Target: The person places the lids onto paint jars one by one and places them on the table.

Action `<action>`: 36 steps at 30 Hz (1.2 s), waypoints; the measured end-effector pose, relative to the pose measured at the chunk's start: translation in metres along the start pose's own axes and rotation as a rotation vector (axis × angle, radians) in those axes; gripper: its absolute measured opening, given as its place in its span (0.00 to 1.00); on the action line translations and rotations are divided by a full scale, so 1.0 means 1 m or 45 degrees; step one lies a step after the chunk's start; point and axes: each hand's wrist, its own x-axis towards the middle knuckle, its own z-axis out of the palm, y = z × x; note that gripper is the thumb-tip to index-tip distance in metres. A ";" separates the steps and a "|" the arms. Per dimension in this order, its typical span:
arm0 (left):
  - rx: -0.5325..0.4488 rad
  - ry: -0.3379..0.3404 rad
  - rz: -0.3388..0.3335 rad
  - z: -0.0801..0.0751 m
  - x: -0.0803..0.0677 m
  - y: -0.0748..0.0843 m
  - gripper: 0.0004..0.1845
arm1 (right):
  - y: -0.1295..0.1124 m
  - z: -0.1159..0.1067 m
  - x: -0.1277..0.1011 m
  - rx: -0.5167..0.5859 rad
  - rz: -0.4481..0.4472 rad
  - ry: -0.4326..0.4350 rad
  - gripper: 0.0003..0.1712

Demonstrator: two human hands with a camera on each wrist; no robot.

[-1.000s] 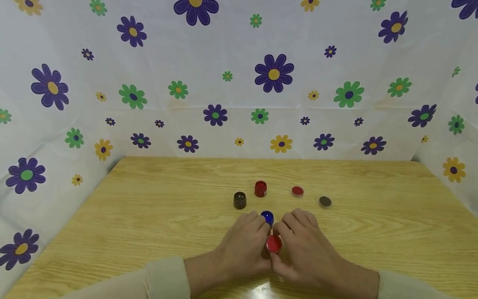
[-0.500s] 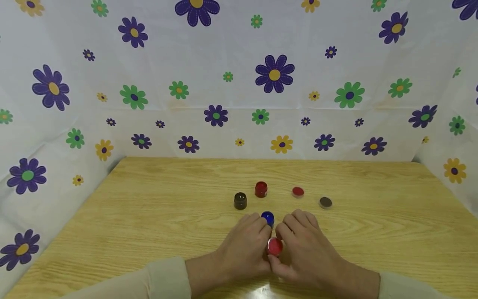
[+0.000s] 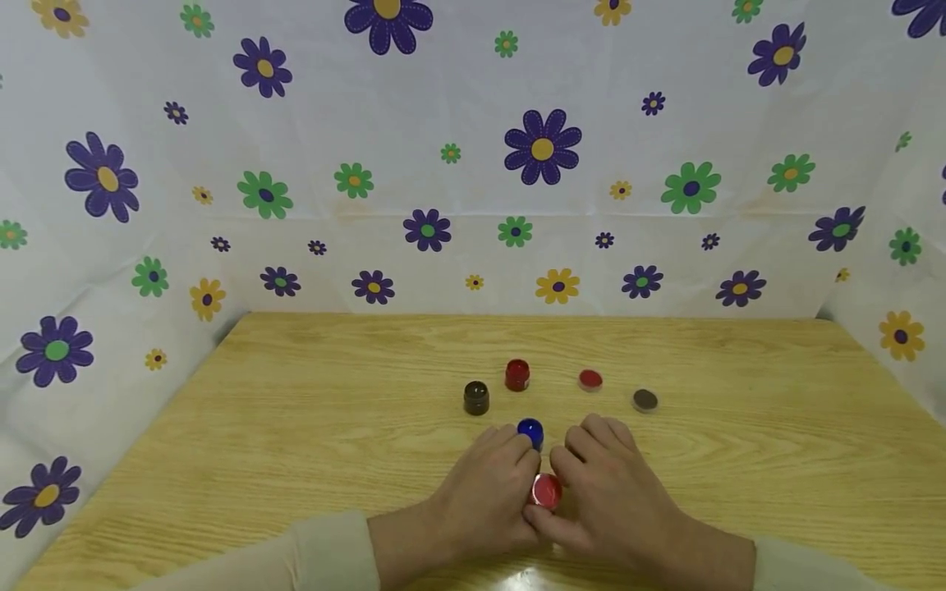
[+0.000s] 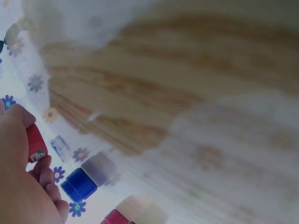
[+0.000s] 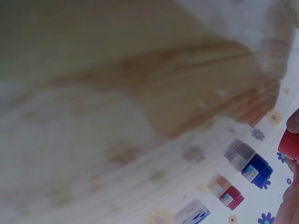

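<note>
A small red paint jar point(image 3: 547, 491) stands between my two hands, its round pinkish top facing up. My left hand point(image 3: 480, 492) grips it from the left with bent fingers; the left wrist view shows the red jar's labelled side point(image 4: 36, 143). From the right, my right hand point(image 3: 613, 492) pinches it, thumb across the near side and curled index finger behind. Just beyond the left fingers stands a blue paint jar point(image 3: 530, 432), partly hidden by them. A clear lid with blue traces point(image 4: 60, 148) lies near the blue jar in the left wrist view.
A dark brown paint jar point(image 3: 476, 398) and a deep red paint jar point(image 3: 517, 375) stand farther back on the wooden table point(image 3: 332, 394). Right of them lie a red lid point(image 3: 590, 379) and a brownish lid point(image 3: 645, 400). A flowered cloth point(image 3: 443, 107) hangs behind.
The red jar in my hands has shifted slightly toward me and to the right. My right thumb has slid leftward across its near side. The other jars and lids stay put.
</note>
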 end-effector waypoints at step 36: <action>0.029 0.100 0.020 -0.004 0.016 -0.016 0.19 | 0.012 0.000 0.018 0.020 -0.076 0.125 0.17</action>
